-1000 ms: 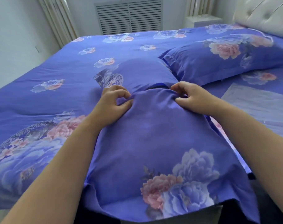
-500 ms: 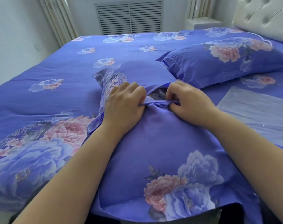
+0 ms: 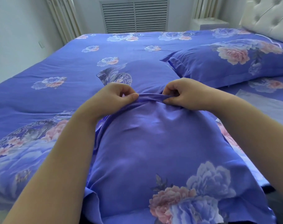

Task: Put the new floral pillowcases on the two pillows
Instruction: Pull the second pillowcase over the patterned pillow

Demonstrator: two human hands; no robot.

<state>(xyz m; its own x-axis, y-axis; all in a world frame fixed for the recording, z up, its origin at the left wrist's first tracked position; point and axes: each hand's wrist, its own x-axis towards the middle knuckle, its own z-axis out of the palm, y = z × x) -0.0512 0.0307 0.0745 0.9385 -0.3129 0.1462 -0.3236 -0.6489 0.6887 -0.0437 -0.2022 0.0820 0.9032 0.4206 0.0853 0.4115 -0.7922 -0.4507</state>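
1. At the near edge of the bed, a pillow in a purple floral pillowcase is laid lengthwise, its far end overlapped by the case's inner flap.
2. The hem of the case's opening is pinched by both hands: the left hand holds it between thumb and curled fingers, and the right hand grips it likewise, just apart from the left.
3. Half a second ago both hands were pressed low into the opening with the fabric bunched; now the hem has been lifted and drawn taut between them, and the fists have been turned upward.
4. A second ago the hands were set wider, at the sides of the gathered edge.
5. It is judged from this that the pillow is nearly enclosed and the hem is being pulled over the flap to close the case.
6. A second pillow, already cased, is seen by the tufted headboard, so the task is taken to be close to done.
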